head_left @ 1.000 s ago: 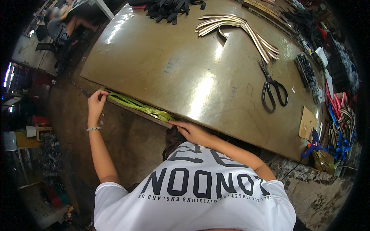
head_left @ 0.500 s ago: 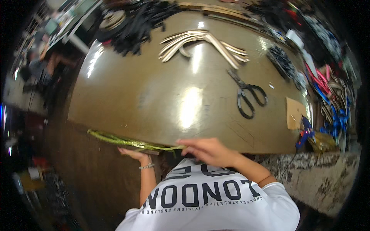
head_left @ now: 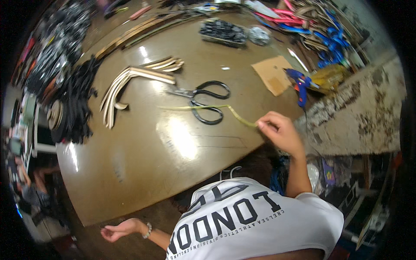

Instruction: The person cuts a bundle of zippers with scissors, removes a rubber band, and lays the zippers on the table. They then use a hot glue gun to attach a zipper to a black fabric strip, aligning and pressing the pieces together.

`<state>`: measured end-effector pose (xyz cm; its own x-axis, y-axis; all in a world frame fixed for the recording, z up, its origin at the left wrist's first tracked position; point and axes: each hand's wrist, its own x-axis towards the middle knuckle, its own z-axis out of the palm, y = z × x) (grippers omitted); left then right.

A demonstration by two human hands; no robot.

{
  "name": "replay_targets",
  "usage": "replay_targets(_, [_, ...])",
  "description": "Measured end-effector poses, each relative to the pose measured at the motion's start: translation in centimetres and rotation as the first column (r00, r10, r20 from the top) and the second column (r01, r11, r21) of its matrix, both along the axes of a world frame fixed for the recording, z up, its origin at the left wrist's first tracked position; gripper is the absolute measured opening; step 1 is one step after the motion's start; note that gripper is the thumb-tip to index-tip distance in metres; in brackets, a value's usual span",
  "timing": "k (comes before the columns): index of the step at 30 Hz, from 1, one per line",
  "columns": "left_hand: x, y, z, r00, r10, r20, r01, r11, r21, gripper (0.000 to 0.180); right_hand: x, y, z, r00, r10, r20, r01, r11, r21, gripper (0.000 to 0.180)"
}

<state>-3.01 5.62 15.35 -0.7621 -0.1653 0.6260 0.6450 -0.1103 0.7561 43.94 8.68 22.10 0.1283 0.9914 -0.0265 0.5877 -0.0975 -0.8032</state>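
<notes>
My right hand (head_left: 281, 131) is raised past the table's near right edge, thumb and fingers pinched on one end of a thin yellow-green strip (head_left: 237, 113). The strip runs left over the handles of large black-handled scissors (head_left: 207, 103) and ends in a thin tip above the tabletop. My left hand (head_left: 120, 229), with a bracelet at the wrist, is turned palm up just off the near left edge. Its fingers are loosely curled, thumb apart, and nothing shows in it.
Cream folded strips (head_left: 130, 74) lie beyond the scissors on the shiny table (head_left: 130, 173). Black straps (head_left: 80, 104) are heaped at the left. Brown cardboard (head_left: 272, 74), a blue glue gun (head_left: 302, 84) and a tray of black pieces (head_left: 222, 32) sit toward the right and back.
My view has turned to the right. My right hand has drawn one strip away over the scissors. My left hand has left the green bundle, which is out of view.
</notes>
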Motion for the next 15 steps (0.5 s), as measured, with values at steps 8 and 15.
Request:
replay_targets(8, [25.5,6.2,6.2,-0.559,-0.769,0.311,0.421,-0.586,-0.692,0.037,3.2,-7.3,-1.2,0.897,0.176,-0.406,-0.129,0.981,0.142,0.016])
replay_targets(15, [31.4,5.5,6.9,-0.526,-0.374,0.764,0.197,-0.927,-0.318,0.027,10.8,-12.4,-7.6,0.452,-0.804,0.388,0.535,0.592,0.603,0.016])
